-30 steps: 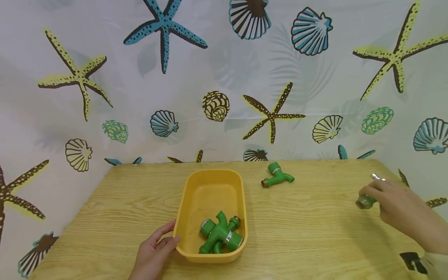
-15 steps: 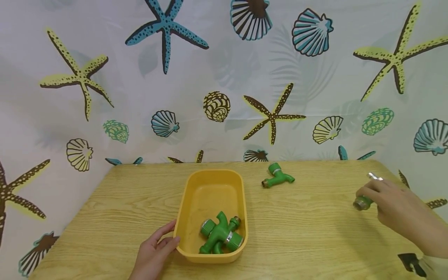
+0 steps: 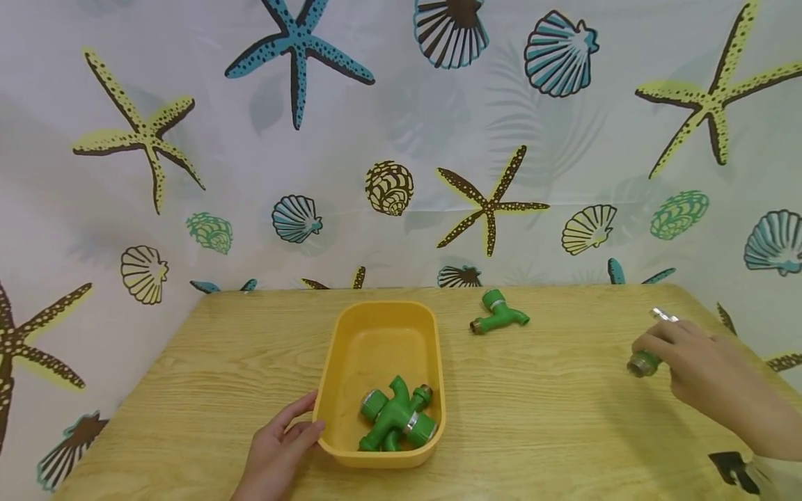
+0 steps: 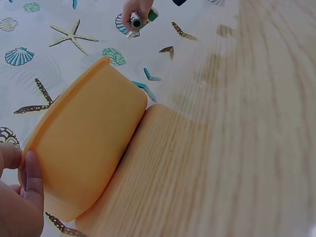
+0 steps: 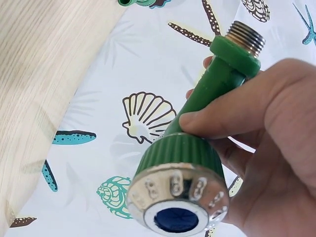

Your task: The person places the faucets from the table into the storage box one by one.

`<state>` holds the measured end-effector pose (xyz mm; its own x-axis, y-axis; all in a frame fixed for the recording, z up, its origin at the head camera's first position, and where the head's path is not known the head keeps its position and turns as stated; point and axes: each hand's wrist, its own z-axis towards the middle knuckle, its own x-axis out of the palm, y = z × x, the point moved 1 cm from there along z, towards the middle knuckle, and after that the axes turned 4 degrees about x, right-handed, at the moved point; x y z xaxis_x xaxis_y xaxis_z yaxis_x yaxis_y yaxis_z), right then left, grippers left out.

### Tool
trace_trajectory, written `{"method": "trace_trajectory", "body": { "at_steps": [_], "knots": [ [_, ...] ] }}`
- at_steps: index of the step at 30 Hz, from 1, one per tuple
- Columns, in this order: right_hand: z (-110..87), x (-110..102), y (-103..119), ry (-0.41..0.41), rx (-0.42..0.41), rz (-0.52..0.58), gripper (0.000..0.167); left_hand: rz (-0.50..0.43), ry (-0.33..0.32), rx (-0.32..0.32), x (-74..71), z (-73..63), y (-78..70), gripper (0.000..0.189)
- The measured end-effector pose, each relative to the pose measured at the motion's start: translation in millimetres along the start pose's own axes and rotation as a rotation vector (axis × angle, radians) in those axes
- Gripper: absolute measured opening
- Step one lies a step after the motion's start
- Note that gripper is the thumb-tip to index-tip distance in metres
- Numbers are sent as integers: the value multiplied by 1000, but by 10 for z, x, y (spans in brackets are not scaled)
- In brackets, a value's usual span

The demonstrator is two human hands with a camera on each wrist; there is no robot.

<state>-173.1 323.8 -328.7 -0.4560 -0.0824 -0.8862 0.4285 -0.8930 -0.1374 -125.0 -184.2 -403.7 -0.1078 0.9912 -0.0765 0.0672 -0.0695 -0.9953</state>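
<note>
In the head view my left hand (image 3: 276, 445) pinches the near-left rim of a yellow plastic bin (image 3: 332, 348). The left wrist view shows the thumb against the bin's outer wall (image 4: 89, 143). Inside the bin's near end, green faucets (image 3: 395, 417) lie piled together. Off to the right, my right hand (image 3: 702, 358) holds another green faucet (image 3: 644, 363) above the table. Seen from the right wrist, this faucet (image 5: 212, 89) has a threaded metal end and a chrome knob cap with a dark blue centre; thumb and fingers wrap its green body.
One more green faucet (image 3: 501, 316) lies at the back of the wooden table (image 3: 551, 417), right of the bin. A white curtain (image 3: 401, 125) printed with starfish and shells hangs behind and at the sides.
My right hand has drifted slightly left, carrying the faucet. The left hand and the bin stay where they were.
</note>
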Motion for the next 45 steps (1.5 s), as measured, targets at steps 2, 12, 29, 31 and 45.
{"method": "trace_trajectory", "body": {
  "at_steps": [2,12,29,31,45],
  "knots": [
    [2,1,7,8,6,2,49,-2,1,0,3,-2,1,51],
    [-18,5,7,-4,4,10,51,0,-2,7,3,-3,8,50],
    [-1,-24,-8,-1,9,0,50,-38,4,9,24,-1,-16,51],
    [-1,-31,-8,-5,7,-4,50,-32,3,0,19,-3,-14,51],
    [17,-95,46,-42,-17,-33,52,-3,3,0,-6,7,3,50]
  ]
}}
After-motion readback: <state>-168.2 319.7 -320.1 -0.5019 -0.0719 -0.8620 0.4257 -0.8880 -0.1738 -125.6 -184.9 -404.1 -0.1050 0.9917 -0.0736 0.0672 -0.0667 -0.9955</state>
